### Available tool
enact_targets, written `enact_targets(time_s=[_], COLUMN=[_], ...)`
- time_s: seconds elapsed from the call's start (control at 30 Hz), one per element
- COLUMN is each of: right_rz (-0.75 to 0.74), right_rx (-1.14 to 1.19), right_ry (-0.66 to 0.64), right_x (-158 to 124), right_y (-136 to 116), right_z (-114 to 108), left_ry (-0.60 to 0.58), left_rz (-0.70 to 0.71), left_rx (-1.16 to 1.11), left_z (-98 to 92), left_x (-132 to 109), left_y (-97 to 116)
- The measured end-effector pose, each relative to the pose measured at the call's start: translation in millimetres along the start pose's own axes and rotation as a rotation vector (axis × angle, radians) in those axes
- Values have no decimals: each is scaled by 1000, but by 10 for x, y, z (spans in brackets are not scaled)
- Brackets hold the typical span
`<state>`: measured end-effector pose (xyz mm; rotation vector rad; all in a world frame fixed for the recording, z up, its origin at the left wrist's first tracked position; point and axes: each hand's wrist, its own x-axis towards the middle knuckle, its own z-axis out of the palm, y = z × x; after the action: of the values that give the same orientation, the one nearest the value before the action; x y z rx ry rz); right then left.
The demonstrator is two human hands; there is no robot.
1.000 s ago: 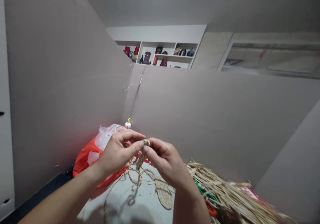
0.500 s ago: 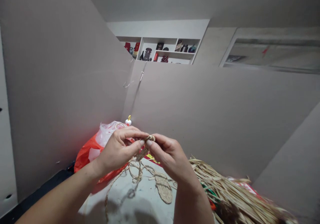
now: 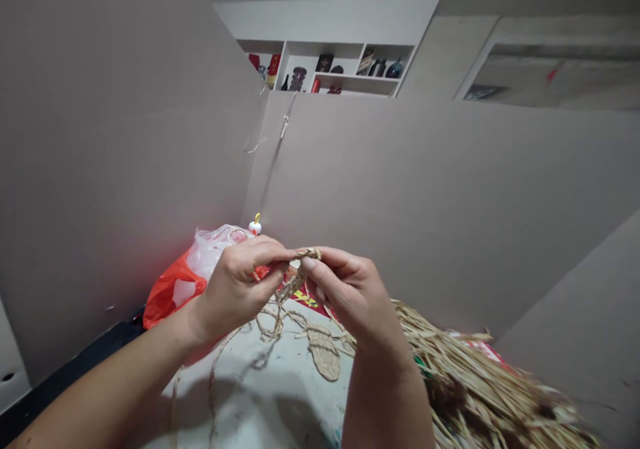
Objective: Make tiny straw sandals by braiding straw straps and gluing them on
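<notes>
Left hand (image 3: 243, 282): nearly closed, pinching braided straw (image 3: 308, 253), centre
Right hand (image 3: 353, 295): fingers curled, pinching same braided straw
Woven straw oval (image 3: 323, 352): flat, coarse, lower centre
Straw bundle (image 3: 475, 372): dry, lower right

Pale tabletop (image 3: 287, 375), oval woven piece (image 3: 324, 354), looped braided cord (image 3: 271, 335)

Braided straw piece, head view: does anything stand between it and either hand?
Nothing visible does: the left hand and right hand both pinch the braided straw piece directly. The flat woven oval lies apart on the table below.
</notes>
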<state>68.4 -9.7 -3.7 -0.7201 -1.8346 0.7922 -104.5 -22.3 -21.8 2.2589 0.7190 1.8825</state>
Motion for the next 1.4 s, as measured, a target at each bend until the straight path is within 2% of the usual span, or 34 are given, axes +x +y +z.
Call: enact_targets(time_s=[0.1,0.17,0.33,0.43,0.57,0.77,0.93,1.0,1.07,1.2,1.27,1.4], right_rz=[1,-3,-11,-14,-23,-39,-10,-15,-15,7,-11,-71], right_rx=[14,30,60,63,83,183,248,264,290,359,373,443], right_ry=[-4,-8,53,85,96,98,64,62,44,4,61,254], right_x=[5,10,29,40,49,43,53,52,48,47,48,46], right_y=[16,20,23,27,26,39,70,68,61,56,58,54], right_z=[-14,-16,-4,7,28,25,-15,-17,-15,-25,-40,-80], left_ry=[-10,-8,-38,-56,-33,0,-5,-8,-13,-161,-207,-185], left_rz=[97,97,-98,-131,-56,130,114,51,-81,-431,-568,-808], left_rx=[30,27,-77,-77,16,102,84,60,-57,-657,-865,-1143], left_z=[23,41,88,111,130,148,166,170,170,127,85,34], left_x=[-24,-39,-59,-73,-88,-77,-83,-83,-70,-16,4,-6], left_y=[-62,-75,-15,5,-2,-12,-37,-11,33,91,79,13])
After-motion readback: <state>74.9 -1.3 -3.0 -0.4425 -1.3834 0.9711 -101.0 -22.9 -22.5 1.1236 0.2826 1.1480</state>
